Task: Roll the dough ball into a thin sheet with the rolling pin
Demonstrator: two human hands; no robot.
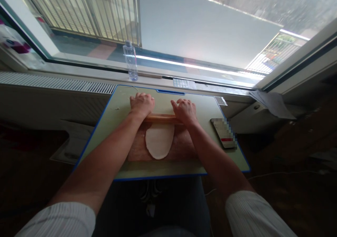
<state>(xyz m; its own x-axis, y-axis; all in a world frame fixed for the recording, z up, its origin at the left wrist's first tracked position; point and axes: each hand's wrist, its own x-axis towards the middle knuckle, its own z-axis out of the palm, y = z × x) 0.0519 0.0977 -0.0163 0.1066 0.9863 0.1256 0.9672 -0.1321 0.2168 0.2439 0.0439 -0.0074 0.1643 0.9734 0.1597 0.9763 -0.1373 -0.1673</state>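
A wooden rolling pin [162, 118] lies crosswise over the far part of a flat, pale sheet of dough [159, 142]. The dough's rounded near end shows on a reddish-brown wooden board [185, 147]; its far end is hidden by the pin. At the pin's left end rests my left hand [143, 104], palm down, with the fingers bent forward past it. My right hand [185, 110] sits over the right end in the same way, fingers curled. Both palms bear on the pin, and they hide its ends.
The board lies on a pale green, blue-edged table [160, 173]. A phone [223, 133] is at the table's right side. Behind it, a clear plastic bottle [131, 62] stands on the windowsill, near a white radiator [58, 82]. Papers [273, 101] hang at the right.
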